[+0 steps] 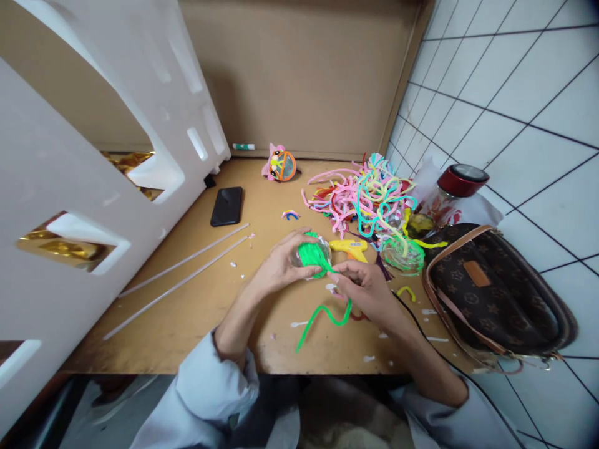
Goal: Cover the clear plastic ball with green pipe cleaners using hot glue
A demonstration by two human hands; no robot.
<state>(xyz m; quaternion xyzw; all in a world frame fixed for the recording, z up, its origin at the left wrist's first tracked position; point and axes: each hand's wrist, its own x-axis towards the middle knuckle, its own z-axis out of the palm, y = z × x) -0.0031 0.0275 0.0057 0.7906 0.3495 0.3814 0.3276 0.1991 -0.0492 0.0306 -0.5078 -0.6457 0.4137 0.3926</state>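
Near edge: we have the table edge (281,373) crossing in front of our body, with both forearms reaching in over it.
Room left: tabletop stretches from our left forearm to two white sticks (176,288), then a white plastic panel (154,81) stands along that side.
Room right: tighter; a black cable (423,330) runs past our right forearm, and a brown bag (500,293) sits just beyond it.
Left hand: our left hand (283,259) curves around the left side of the disc (310,255), thumb at its lower rim, fingers at the top.
Right hand: our right hand (367,290) pinches a green strand (329,267) between thumb and forefinger at the disc's right edge.
Disc: between our hands, clear at the rim, green across the middle.
Green tail: a green stem (322,310) curls out below our right hand; we cannot tell where it joins.
Surface: brown, with white scraps about; a yellow glue gun (349,247) lies just beyond our right hand.
Farther: phone (227,206) at left, stem heap (358,196) and red-lidded bottle (453,193) at right.
Back: a small toy (281,165) and marker (244,146) near the brown board (304,75); tiled wall (515,100) at right.
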